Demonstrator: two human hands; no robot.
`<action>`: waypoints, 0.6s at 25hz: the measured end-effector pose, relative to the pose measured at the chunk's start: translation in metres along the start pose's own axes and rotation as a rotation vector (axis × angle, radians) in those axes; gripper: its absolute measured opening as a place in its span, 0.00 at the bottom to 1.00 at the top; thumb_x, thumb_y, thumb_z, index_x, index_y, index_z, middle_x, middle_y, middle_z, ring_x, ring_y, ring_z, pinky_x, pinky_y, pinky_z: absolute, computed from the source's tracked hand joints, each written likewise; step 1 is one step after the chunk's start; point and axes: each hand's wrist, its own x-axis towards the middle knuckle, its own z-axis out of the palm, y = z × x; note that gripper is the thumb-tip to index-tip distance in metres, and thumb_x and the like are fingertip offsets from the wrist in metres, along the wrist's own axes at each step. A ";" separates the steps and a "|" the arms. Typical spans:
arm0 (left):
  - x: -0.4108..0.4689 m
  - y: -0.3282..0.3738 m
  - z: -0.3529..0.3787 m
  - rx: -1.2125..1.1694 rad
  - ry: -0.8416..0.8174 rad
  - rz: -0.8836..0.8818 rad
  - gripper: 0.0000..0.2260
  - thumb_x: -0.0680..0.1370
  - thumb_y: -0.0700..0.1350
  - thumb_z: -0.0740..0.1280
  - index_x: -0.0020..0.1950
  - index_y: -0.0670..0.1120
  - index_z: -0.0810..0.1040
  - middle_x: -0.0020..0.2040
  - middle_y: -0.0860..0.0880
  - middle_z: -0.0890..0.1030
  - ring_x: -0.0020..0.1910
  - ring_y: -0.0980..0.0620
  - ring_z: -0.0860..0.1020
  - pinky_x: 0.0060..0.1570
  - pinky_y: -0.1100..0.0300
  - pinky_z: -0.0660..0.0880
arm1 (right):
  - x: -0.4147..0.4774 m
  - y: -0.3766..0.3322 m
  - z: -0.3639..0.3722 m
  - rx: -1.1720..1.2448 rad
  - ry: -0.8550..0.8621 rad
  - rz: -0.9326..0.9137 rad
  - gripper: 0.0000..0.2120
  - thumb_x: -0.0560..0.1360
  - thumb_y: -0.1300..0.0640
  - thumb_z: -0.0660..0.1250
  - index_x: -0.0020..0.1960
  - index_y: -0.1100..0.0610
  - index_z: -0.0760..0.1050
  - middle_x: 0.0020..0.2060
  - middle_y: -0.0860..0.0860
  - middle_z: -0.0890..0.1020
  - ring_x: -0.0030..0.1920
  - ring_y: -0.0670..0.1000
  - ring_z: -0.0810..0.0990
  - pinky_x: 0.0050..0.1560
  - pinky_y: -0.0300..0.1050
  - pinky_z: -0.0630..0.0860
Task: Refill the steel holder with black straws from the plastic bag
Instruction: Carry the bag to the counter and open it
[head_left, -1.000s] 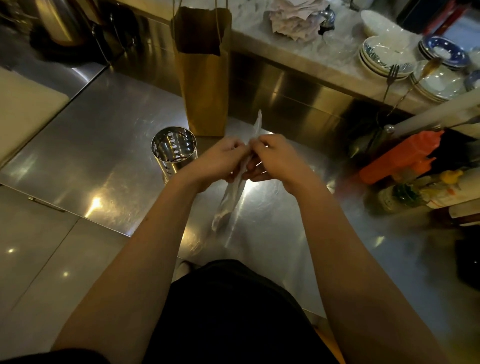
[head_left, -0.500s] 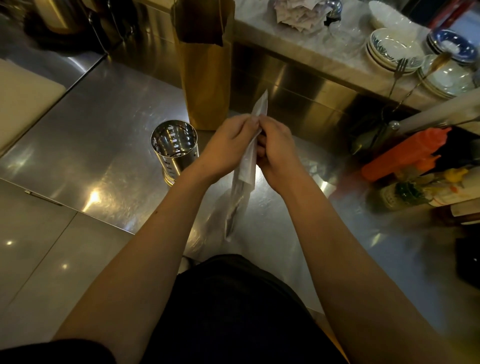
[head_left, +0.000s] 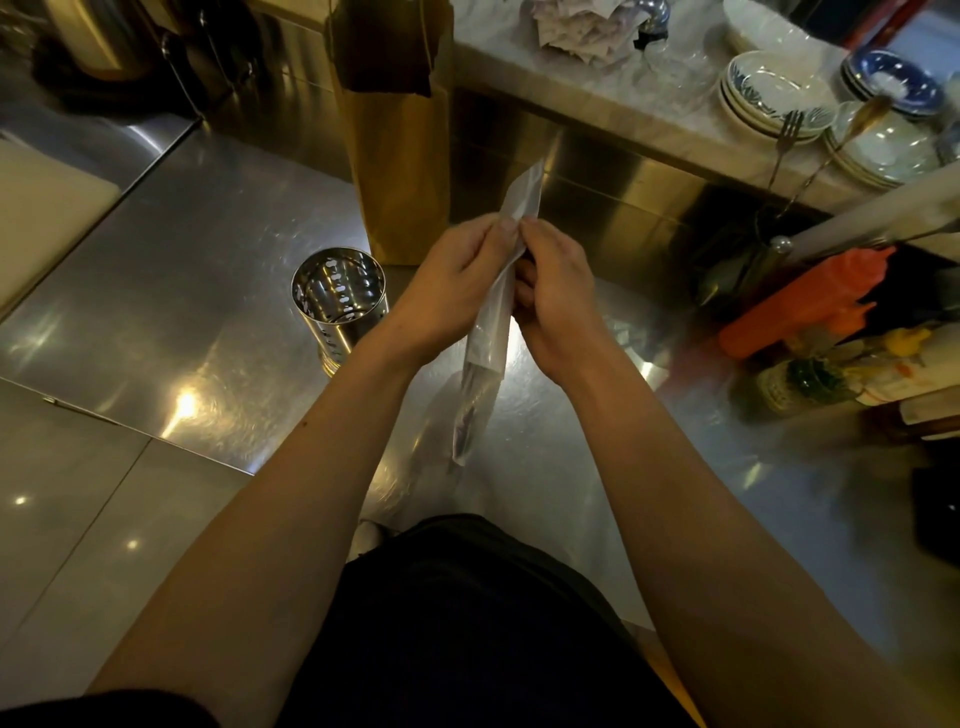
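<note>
A long clear plastic bag (head_left: 488, 338) hangs upright above the steel counter, with dark straws (head_left: 467, 415) showing through its lower part. My left hand (head_left: 457, 286) and my right hand (head_left: 556, 296) both pinch the bag near its top, thumbs almost touching. The bag's flat top end (head_left: 527, 192) sticks up above my fingers. The perforated steel holder (head_left: 340, 306) stands upright on the counter to the left of my left hand, and I see no straws inside it.
A tall brown paper bag (head_left: 400, 156) stands right behind the holder and my hands. Orange squeeze bottles (head_left: 810, 306) and jars crowd the right side. Stacked plates (head_left: 774, 98), forks and crumpled paper sit on the raised marble shelf behind. A cream board (head_left: 36, 218) lies far left.
My hands have shifted slightly up the bag and lifted it more upright. The holder has not moved.
</note>
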 end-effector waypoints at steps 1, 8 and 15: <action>0.001 0.001 0.000 -0.005 0.015 -0.001 0.13 0.84 0.44 0.53 0.45 0.44 0.74 0.40 0.45 0.75 0.39 0.53 0.77 0.42 0.62 0.74 | 0.000 -0.002 -0.001 0.022 -0.001 0.007 0.13 0.83 0.57 0.54 0.46 0.58 0.75 0.29 0.46 0.79 0.31 0.42 0.79 0.39 0.38 0.76; -0.002 -0.006 0.003 0.044 0.082 0.004 0.15 0.84 0.46 0.53 0.48 0.38 0.75 0.41 0.34 0.75 0.40 0.37 0.77 0.44 0.46 0.77 | 0.002 0.001 0.004 -0.153 0.073 0.021 0.17 0.83 0.51 0.56 0.55 0.62 0.76 0.40 0.59 0.78 0.44 0.55 0.82 0.53 0.51 0.82; -0.004 -0.001 -0.005 -0.003 0.062 -0.040 0.14 0.85 0.45 0.52 0.48 0.43 0.75 0.40 0.46 0.76 0.39 0.54 0.78 0.41 0.63 0.76 | 0.001 -0.018 -0.012 -0.251 -0.123 0.123 0.15 0.80 0.52 0.63 0.53 0.66 0.75 0.44 0.61 0.75 0.47 0.60 0.78 0.51 0.51 0.81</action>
